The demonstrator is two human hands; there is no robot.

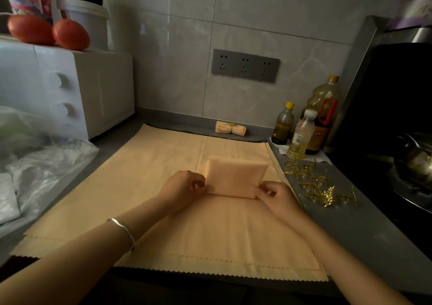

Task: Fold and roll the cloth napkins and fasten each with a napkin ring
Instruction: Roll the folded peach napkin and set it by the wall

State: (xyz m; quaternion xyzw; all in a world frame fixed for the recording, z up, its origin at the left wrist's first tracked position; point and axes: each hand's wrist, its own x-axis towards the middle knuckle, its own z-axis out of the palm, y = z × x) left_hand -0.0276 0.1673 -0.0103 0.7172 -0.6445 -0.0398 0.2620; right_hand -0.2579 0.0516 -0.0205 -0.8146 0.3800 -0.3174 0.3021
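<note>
Head: folded peach napkin point(236, 176) (thick) in pinch grip of left hand point(184, 187), right hand point(275, 197).

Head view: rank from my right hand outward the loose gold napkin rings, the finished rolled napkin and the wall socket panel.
1. Gold napkin rings, on the counter just right of the right hand, which pinches the folded napkin.
2. Finished rolled napkin, at the counter's back edge.
3. Socket panel, higher up on the tiled wall.
</note>
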